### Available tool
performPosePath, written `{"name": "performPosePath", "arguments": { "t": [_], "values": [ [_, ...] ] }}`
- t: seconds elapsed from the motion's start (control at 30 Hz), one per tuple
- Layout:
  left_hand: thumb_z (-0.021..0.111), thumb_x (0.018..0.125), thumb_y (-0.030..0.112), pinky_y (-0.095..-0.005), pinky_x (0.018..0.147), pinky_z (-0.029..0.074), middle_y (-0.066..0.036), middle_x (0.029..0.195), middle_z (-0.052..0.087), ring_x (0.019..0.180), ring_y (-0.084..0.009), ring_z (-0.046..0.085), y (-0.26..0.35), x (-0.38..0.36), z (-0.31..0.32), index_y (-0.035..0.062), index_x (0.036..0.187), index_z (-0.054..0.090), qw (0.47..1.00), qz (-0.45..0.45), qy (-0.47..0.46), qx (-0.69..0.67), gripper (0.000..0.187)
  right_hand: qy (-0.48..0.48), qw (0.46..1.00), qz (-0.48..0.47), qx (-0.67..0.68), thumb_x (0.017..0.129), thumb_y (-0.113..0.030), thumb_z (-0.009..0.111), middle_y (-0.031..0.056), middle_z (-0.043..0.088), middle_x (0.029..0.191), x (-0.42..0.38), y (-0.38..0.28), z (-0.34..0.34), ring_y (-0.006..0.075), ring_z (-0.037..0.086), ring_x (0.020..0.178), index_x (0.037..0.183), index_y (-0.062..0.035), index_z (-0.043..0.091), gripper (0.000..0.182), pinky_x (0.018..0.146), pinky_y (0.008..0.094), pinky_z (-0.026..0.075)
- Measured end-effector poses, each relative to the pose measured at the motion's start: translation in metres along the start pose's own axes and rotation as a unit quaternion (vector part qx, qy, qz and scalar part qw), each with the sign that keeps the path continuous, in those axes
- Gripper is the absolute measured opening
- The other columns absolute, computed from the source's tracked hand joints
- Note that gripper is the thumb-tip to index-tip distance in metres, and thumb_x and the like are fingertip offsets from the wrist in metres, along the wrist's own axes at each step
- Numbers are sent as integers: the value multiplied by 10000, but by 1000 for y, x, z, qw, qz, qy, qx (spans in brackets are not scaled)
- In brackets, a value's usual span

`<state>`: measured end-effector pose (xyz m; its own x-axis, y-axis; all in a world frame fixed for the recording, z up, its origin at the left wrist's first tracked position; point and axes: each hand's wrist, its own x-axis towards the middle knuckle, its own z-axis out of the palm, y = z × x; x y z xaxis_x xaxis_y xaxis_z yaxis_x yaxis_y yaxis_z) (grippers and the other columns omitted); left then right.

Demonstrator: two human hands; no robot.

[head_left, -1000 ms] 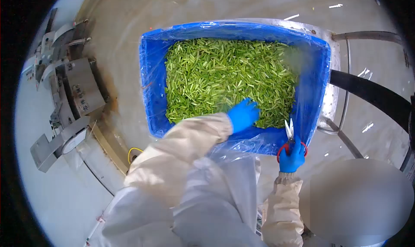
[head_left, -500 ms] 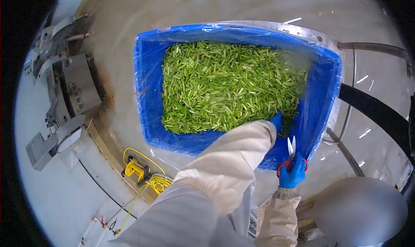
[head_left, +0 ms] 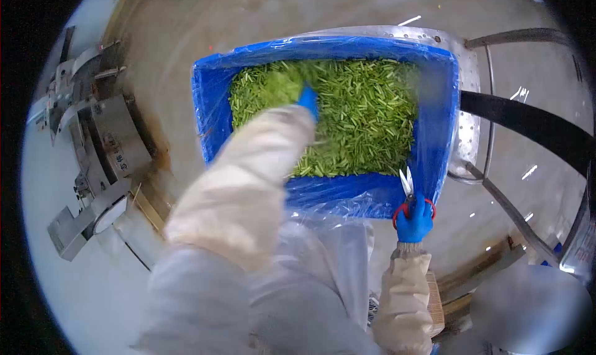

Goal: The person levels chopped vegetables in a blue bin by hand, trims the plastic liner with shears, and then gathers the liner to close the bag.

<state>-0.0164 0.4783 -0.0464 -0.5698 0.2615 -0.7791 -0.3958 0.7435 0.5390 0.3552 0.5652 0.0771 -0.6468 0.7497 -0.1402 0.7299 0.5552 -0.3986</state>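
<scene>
Cut green vegetable stems [head_left: 366,119] cover the bottom of a blue crate [head_left: 347,192] lined with clear plastic film. My left hand [head_left: 309,101], in a blue glove, is among the stems left of the crate's middle. Its fingers are hidden and smeared by motion, and a blurred patch of green lies right beside it. At the near right corner my blue-gloved right hand [head_left: 415,223] is closed around the red handles of a pair of scissors [head_left: 407,182]. The blades are slightly apart and point away from me, over the crate's near edge.
Under the crate shows a perforated metal surface [head_left: 470,122] with bar-like supports [head_left: 506,212] on the right. Metal machinery [head_left: 121,141] stands on the left. A blurred round shape [head_left: 531,308] fills the lower right. The floor [head_left: 186,26] looks wet.
My left hand has swept leftward and away from me, from the near right part of the crate. My right hand still grips the scissors near the same corner. The whole view has shifted slightly.
</scene>
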Motion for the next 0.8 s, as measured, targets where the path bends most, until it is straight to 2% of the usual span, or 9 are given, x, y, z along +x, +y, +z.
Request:
{"name": "performPosePath", "arguments": {
  "t": [0.07, 0.1, 0.17, 0.33, 0.47, 0.53, 0.67, 0.73, 0.8],
  "values": [
    [515, 772, 311, -616, 951, 180, -52, 1301, 430, 1242, -314, 288, -4, -33, -56, 138, 1145, 559, 791, 182, -37, 584, 414, 35, 999, -3, 6, 580, -159, 692, 119, 566, 836, 0, -1, 5, 310, 569, 716, 1161, -102, 534, 604, 584, 409, 473],
    [534, 759, 288, -644, 950, 163, -43, 1311, 421, 1260, -316, 267, -12, -47, -77, 150, 1134, 570, 628, 262, -78, 728, 402, 68, 998, -11, 10, 583, -163, 694, 116, 560, 829, 1, -3, 6, 308, 565, 712, 1167, -106, 530, 610, 581, 409, 470],
    [571, 733, 241, -700, 949, 128, -25, 1331, 403, 1296, -322, 225, -32, -81, -102, 174, 1113, 593, 529, 315, -118, 779, 386, 45, 999, -3, 3, 593, -168, 696, 116, 557, 832, 1, -4, 2, 304, 565, 722, 1170, -108, 529, 603, 587, 404, 469],
    [577, 741, 227, -674, 954, 179, -31, 1323, 404, 1271, -328, 270, -65, -159, -117, 199, 1088, 599, 699, 266, -93, 657, 349, 41, 999, -15, -13, 604, -162, 699, 125, 569, 856, 5, -7, 2, 306, 572, 751, 1168, -115, 531, 590, 614, 398, 475],
    [587, 741, 244, -685, 906, 243, -26, 1316, 407, 1274, -329, 261, -82, -183, -124, 212, 1089, 596, 736, 216, -117, 631, 350, 41, 999, -17, 6, 604, -151, 699, 127, 569, 848, 5, -10, 0, 310, 571, 747, 1175, -119, 529, 596, 620, 399, 477],
    [573, 757, 212, -565, 818, 383, -67, 1225, 480, 1120, -347, 419, -68, -184, -114, 192, 1064, 606, 777, 293, -34, 557, 309, 37, 999, -7, 4, 603, -147, 698, 129, 571, 854, 4, -10, 1, 311, 572, 741, 1171, -116, 534, 592, 625, 401, 479],
    [573, 779, 183, -407, 731, 468, -126, 980, 574, 895, -337, 545, -53, -123, -69, 112, 956, 619, 784, 270, 21, 559, 196, 47, 999, -8, -6, 592, -145, 699, 131, 572, 868, 6, -10, 2, 312, 574, 749, 1166, -114, 537, 596, 633, 402, 481],
    [583, 769, 176, -417, 700, 452, -152, 863, 574, 826, -348, 549, -59, -76, -35, 82, 889, 615, 853, 375, 127, 340, 155, 26, 1000, -5, -7, 586, -142, 700, 134, 571, 877, 5, -10, 0, 316, 576, 761, 1164, -109, 536, 602, 643, 402, 484],
    [598, 756, 192, -425, 702, 453, -158, 883, 572, 815, -349, 551, -44, -45, -8, 79, 882, 618, 881, 343, 157, 286, 171, 31, 1000, 0, -6, 583, -139, 700, 135, 571, 879, 4, -11, 0, 318, 576, 764, 1164, -110, 536, 604, 644, 401, 486]
  ]
}}
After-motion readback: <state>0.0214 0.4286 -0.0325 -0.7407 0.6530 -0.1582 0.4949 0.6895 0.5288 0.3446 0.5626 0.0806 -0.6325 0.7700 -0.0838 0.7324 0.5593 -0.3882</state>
